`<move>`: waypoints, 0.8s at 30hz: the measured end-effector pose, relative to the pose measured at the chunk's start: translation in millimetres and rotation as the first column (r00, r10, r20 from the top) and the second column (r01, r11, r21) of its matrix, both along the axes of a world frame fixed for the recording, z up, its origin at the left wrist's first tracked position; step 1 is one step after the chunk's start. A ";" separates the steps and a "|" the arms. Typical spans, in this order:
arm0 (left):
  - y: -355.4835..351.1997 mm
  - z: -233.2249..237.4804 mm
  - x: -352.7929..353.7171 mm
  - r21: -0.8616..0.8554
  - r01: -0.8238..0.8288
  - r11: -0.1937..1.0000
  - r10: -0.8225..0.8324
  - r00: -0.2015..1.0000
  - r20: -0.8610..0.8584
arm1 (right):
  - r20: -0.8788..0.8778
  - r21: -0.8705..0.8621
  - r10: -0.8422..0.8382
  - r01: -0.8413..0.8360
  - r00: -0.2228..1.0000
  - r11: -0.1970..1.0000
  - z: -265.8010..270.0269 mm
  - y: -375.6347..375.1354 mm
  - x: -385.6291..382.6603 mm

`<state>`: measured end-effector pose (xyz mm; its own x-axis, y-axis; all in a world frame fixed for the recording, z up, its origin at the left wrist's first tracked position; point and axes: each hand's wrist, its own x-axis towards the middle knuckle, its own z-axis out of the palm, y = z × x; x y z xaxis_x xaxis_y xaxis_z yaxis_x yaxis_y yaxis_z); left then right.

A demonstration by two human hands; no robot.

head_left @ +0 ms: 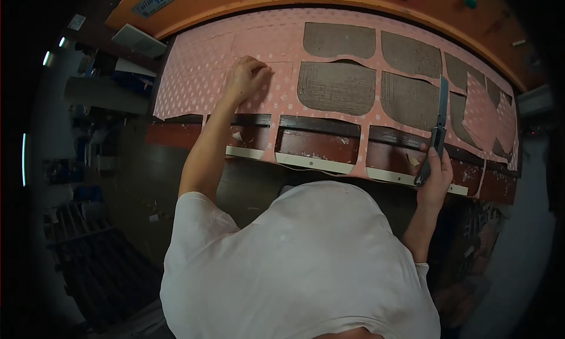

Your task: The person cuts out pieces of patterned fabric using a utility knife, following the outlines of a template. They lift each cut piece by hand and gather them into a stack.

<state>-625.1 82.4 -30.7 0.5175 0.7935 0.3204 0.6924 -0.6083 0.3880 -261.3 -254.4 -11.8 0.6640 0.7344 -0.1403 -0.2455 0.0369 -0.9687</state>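
Left hand (245,80): upper left, fingers bunched over cloth (188,74), grip unclear | right hand (438,177): right of frame, clamps knife (443,101), long axis near-vertical, tip up-frame | cloth: spans upper frame, unopened stretch left, left hand nearer

The person's left hand (244,79) bends its fingers over a pink, white-patterned fabric sheet (194,71); whether its grip pinches the cloth is unclear. The right hand (436,173) has its grip around the black handle of a long grey-bladed knife (438,133), blade pointing away from the body. Rounded openings in the sheet reveal a scuffed grey-brown tabletop (338,40). Behind runs an orange ledge (247,2).
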 end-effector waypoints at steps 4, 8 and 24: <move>17.6 -1.6 -38.9 0.035 0.122 0.992 -0.120 0.992 -0.048 | -0.002 -0.013 0.033 -0.033 0.999 0.999 -4.0 24.7 -41.9; 32.2 -4.3 -49.4 0.089 0.217 0.972 -0.208 0.974 -0.092 | -0.055 0.005 0.024 -0.024 0.998 1.000 0.4 50.5 -98.8; 83.6 15.4 -45.9 -0.427 0.328 0.843 -0.355 0.935 0.016 | 0.045 -0.109 -0.033 0.038 0.998 0.993 19.4 78.9 -233.3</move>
<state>-671.0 166.0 -15.4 0.7879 0.6144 -0.0412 0.5015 -0.6014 0.6220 -494.6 -175.5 7.6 0.6965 0.6921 -0.1895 -0.2042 -0.0620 -0.9770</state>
